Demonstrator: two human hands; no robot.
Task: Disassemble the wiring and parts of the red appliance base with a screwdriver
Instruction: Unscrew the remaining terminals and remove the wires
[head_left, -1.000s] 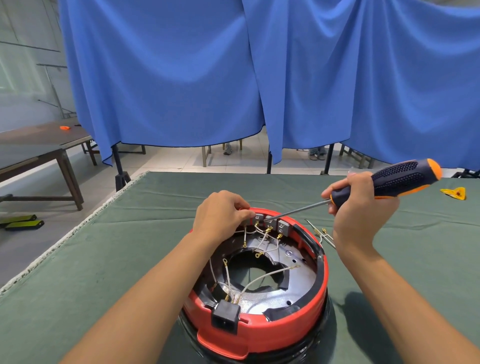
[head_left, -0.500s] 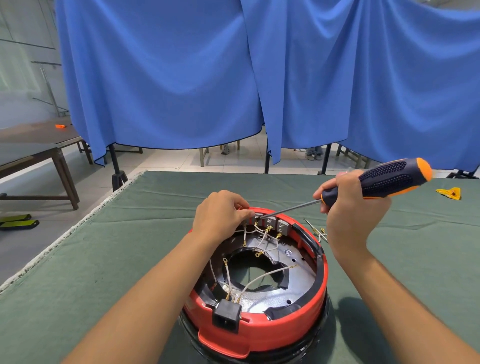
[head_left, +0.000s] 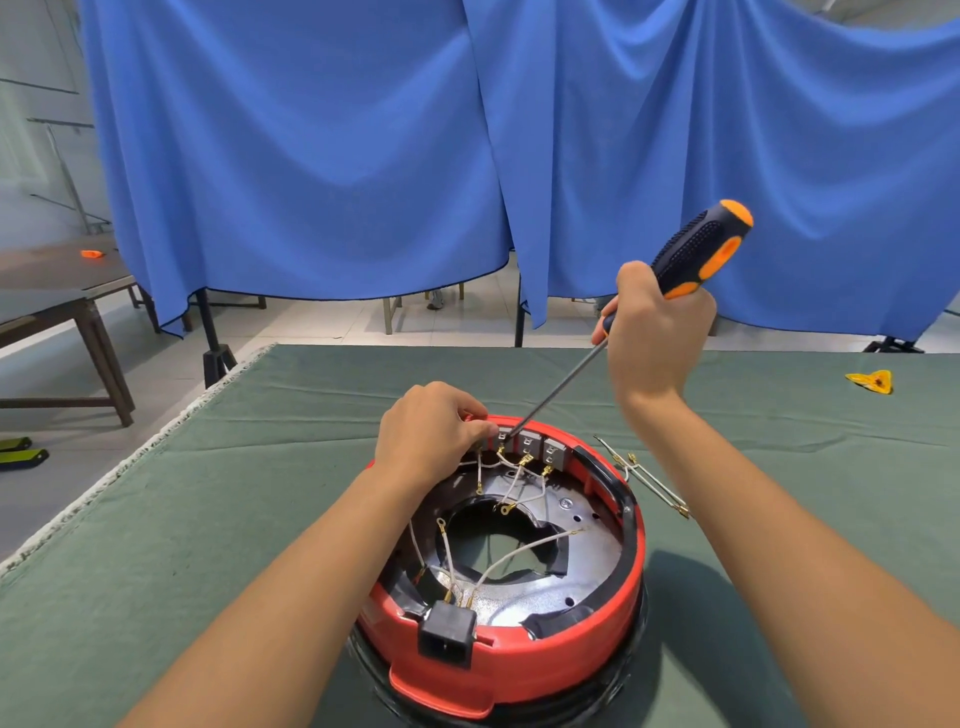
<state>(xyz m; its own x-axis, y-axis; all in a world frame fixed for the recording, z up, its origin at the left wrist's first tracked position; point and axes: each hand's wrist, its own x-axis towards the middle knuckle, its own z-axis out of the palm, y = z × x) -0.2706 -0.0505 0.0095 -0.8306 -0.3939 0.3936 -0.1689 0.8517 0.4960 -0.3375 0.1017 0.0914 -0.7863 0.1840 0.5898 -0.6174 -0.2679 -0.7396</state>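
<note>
Screwdriver (head_left: 691, 260) in right hand (head_left: 657, 332); left hand (head_left: 431, 431) grips red base (head_left: 519, 660).

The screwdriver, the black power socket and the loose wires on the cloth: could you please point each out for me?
screwdriver (head_left: 693, 252): head view, on its black-and-orange handle.
black power socket (head_left: 448, 633): head view, on its front face.
loose wires (head_left: 652, 480): head view, mid-length, right of the base.

Left hand (head_left: 431, 431) hides leftmost switch – fingers' hold unclear; red base (head_left: 519, 660) bottom cut off by frame edge.
</note>
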